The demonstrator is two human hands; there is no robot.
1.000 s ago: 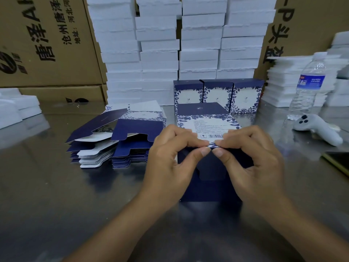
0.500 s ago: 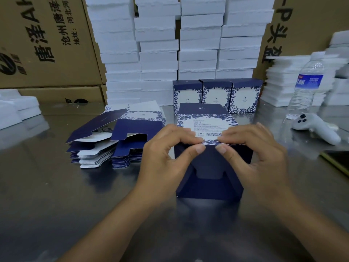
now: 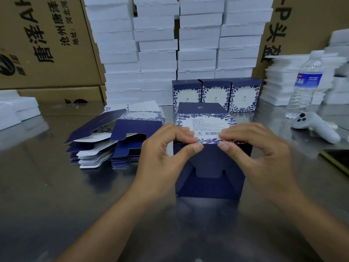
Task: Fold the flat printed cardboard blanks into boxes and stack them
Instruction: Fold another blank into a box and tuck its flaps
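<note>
**Item in hand:** printed cardboard box, navy with white floral panels. It stands at the centre of the steel table, with the navy face of interlocked flaps turned toward the viewer and the barcode panel on top.

**Left hand**: fingers curled over the near edge of the barcode panel and thumb pressed to the navy face below, pinching that edge.

**Right hand**: same pinch on the same edge, just beside the left. The thumb tips are near each other but apart.

**Flat blanks**: two fanned piles lying left of the box, close to the left hand.

**Finished boxes**: three upright in a row, sides touching, directly behind the box in hand.

**Background:** stacked white foam trays between brown shipping cartons.

**Right side of table:**
- Water bottle, upright
- White handheld controller, lying in front of the bottle
- Dark phone, partly cut off at the frame edge
</note>
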